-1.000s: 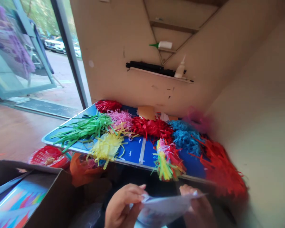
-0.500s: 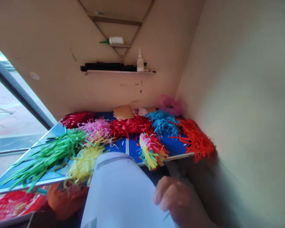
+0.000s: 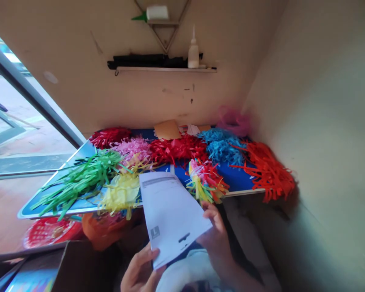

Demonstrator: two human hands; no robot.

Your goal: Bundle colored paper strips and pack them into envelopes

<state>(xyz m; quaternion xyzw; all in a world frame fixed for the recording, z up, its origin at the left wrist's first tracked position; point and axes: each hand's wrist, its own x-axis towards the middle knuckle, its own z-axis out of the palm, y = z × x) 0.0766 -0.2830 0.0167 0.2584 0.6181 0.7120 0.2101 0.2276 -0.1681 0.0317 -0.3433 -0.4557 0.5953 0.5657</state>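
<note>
Compared with a moment ago, the white printed sheet (image 3: 170,215) has come up from low between our hands and now stands across the view, its top end over the blue tabletop (image 3: 237,182) just beside the yellow paper tassel (image 3: 121,192), our left hand (image 3: 139,269) at its lower tip and our right hand (image 3: 215,243) at its right corner. Our view has swung as well: the wall shelf (image 3: 166,69) sits higher in the frame, and the cardboard box (image 3: 79,263) has shrunk to a low strip at bottom left.
</note>
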